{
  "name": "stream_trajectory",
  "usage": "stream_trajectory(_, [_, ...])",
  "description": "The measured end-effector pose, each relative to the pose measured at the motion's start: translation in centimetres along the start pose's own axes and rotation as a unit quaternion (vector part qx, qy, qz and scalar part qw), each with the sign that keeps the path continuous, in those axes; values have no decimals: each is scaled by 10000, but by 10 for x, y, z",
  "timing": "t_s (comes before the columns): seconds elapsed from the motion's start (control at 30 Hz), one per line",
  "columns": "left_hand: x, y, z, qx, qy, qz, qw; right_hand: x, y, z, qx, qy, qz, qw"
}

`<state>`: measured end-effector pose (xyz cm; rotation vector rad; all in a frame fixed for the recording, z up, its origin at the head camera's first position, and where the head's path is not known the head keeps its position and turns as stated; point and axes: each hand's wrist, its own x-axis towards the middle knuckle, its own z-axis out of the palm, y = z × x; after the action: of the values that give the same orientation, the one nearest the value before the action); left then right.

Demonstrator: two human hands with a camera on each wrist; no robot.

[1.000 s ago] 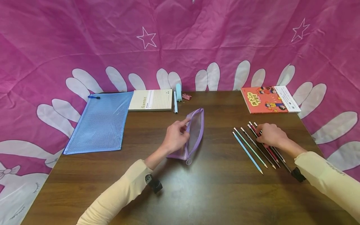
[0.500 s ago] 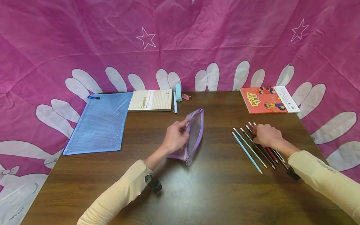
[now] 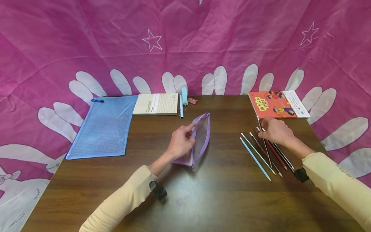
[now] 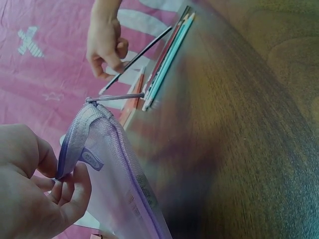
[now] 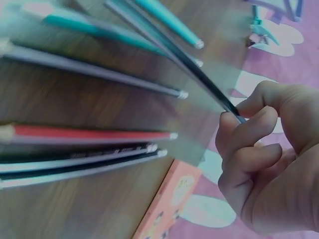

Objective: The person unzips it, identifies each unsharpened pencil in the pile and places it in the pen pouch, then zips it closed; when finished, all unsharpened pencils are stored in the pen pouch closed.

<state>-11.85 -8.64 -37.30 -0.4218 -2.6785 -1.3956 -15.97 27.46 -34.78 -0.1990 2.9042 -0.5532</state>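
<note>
My left hand (image 3: 181,140) pinches one side of a purple mesh zip pouch (image 3: 203,135) at mid-table, whose mouth gapes open. In the left wrist view, thumb and fingers hold the pouch's rim near its zipper. On the right, my right hand (image 3: 276,130) pinches a dark pencil (image 5: 192,64) near its eraser end, lifted at a slant over the others. Below it several pencils lie side by side: a light blue pencil (image 3: 255,159), a green pencil (image 3: 258,153), a red pencil (image 3: 276,155) and dark ones, the rightmost partly covered by the hand.
A blue mesh zip bag (image 3: 102,129) lies at the left beside a notebook (image 3: 156,104). Behind the pouch are a light blue pen (image 3: 181,108), a light blue stapler (image 3: 184,96) and a pink clip (image 3: 192,101). A red picture book (image 3: 275,106) lies back right.
My right hand has drawn a dark pencil out of the row and raised it, moving slightly back from the others. My left hand and the pouch stay in place.
</note>
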Motion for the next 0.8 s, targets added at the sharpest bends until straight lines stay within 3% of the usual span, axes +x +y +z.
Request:
stream_trajectory(0.2, [0,-1,0,1,-35,10,10000,2,-9,1,597,307,-172,9976])
stream_trajectory(0.37, [0,-1,1,-4,-31,18,10000,1,-23,2,1363,288,-27,9902])
stream_trajectory(0.67, [-1,0,0,-33,-27,36,10000,2,-60,3,2451,111,79,9694])
stream_trajectory(0.8, [1,0,0,-13,-6,81,10000,5,-75,6,3021,-1,50,9533])
